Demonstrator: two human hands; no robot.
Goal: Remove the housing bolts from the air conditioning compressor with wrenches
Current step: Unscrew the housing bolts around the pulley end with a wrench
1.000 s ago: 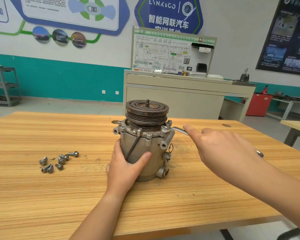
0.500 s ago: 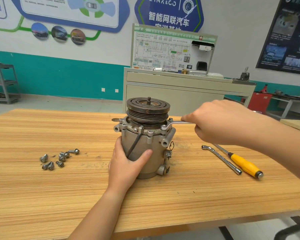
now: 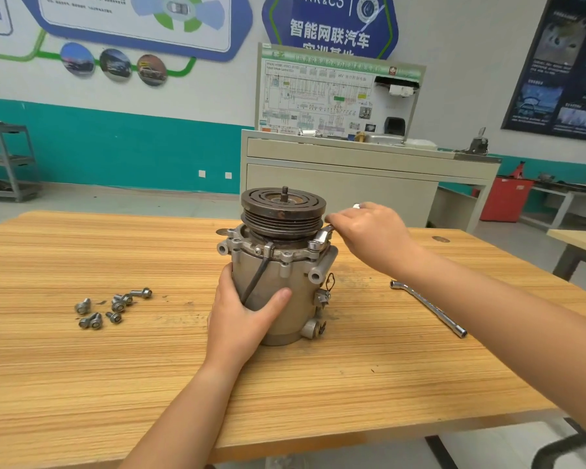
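The air conditioning compressor (image 3: 278,292) stands pulley-up on the surface (image 3: 82,384). The left hand (image 3: 244,316) clasps its fingers (image 3: 226,277) around the housing, likely bracing it against turning. The right hand (image 3: 369,238) grips a wrench (image 3: 322,236) seated at the flange. Removed bolts (image 3: 115,304) lie grouped well left.

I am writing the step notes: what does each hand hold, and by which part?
The left hand grips the compressor round its lower body. The right hand grips the wrench by its handle, close behind the head.
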